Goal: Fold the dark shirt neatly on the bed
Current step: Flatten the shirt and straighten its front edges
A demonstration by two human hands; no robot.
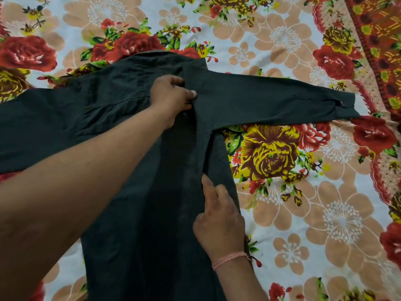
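Bed: a bed covered by a pale sheet (303, 218) printed with red roses, yellow blooms and peach flowers fills the view; a red-and-orange patterned border band (382, 40) runs down its far right side.
Shirt: a long-sleeved dark shirt (141, 213) of near-black woven cloth lies flat on the sheet, its body running from the bottom edge of the view up the middle.
Collar: the collar (152, 54) lies at the far end, pointing away from the person.
Right sleeve: one sleeve (271, 101) stretches straight out to the right, flat on the sheet, ending in a cuff (345, 104) that carries a small round snap (343, 102).
Left sleeve: the other sleeve (32, 122) spreads out to the left and passes out of view.
Left hand: the left hand (171, 94) reaches in from the lower left and sits just below the collar, where the right sleeve joins the body; its fingers are curled and pinch the cloth.
Right hand: the right hand (219, 220) is lower down, at the right edge of the shirt's body; its fingers are curled on that edge and hold it, the forefinger lying straighter along the seam.
Wrist: a thin pink thread band (230, 258) circles the right wrist.
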